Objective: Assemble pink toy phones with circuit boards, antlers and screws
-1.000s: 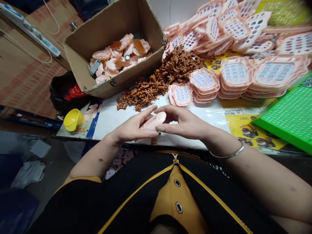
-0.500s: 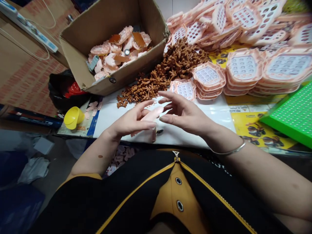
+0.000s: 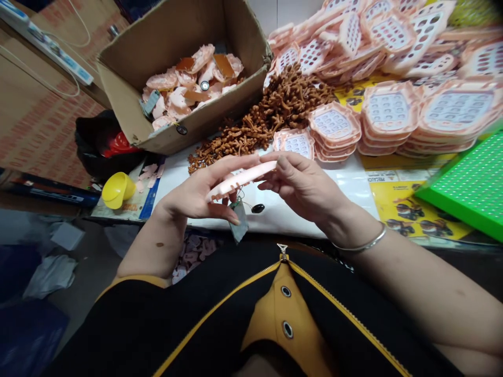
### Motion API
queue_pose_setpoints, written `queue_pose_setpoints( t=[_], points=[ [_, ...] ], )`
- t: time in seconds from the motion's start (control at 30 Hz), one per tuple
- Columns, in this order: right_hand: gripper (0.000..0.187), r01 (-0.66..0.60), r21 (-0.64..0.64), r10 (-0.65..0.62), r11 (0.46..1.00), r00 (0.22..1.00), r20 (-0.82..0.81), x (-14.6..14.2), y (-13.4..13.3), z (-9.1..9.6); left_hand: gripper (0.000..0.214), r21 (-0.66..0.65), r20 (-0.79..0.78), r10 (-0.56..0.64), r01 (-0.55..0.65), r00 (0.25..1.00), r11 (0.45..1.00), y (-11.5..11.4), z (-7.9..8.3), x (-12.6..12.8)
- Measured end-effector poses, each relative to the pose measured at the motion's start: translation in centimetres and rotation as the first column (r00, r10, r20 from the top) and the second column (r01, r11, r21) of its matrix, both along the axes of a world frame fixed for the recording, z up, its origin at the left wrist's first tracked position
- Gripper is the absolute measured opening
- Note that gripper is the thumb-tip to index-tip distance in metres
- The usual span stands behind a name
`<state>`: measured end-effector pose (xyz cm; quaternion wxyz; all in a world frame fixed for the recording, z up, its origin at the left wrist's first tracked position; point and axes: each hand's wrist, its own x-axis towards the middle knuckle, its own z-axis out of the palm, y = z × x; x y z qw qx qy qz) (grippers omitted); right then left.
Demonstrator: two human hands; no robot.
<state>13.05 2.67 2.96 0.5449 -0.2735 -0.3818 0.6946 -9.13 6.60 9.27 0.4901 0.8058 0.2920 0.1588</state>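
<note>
Both hands hold one pink plastic shell (image 3: 243,179) edge-on above the white sheet (image 3: 346,183) at the table's near edge. My left hand (image 3: 196,196) grips its left end with fingers curled under it. My right hand (image 3: 304,186) pinches its right end. A small grey-green circuit board (image 3: 239,222) and a black round part on thin wires (image 3: 258,208) dangle beneath the shell.
A cardboard box (image 3: 157,52) of pink and brown parts stands at the back left. A heap of brown rubber pieces (image 3: 275,115) lies behind the hands. Stacks of pink keypad shells (image 3: 389,112) fill the right. A green perforated board (image 3: 467,183) and a yellow cup (image 3: 117,189) flank them.
The pink shell has been turned from lying in my left palm to edge-on between both hands. My right hand closed on its end. The board and wired part now hang free below.
</note>
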Motion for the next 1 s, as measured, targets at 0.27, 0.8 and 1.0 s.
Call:
queue_pose_setpoints(
  t=[0.27, 0.8, 1.0],
  points=[
    [0.042, -0.109, -0.118, 0.094, 0.987, 0.988, -0.125, -0.7, -0.7, 0.4, 0.085, 0.337, -0.028, -0.127, 0.129, 0.992, 0.933, -0.6, 2.5, 1.5],
    [0.055, -0.392, -0.227, 0.38, 0.891, 0.92, -0.1, -2.1, -1.8, -3.3, 0.101, 0.342, 0.148, 0.125, -0.169, 0.981, 0.924, -2.0, 1.8, 1.5],
    [0.059, -0.434, -0.212, 0.412, 0.876, 0.9, -0.143, -1.7, -2.3, -4.1, 0.107, 0.431, 0.277, -0.086, -0.044, 0.957, 0.901, -0.9, 1.0, 0.7]
  ],
)
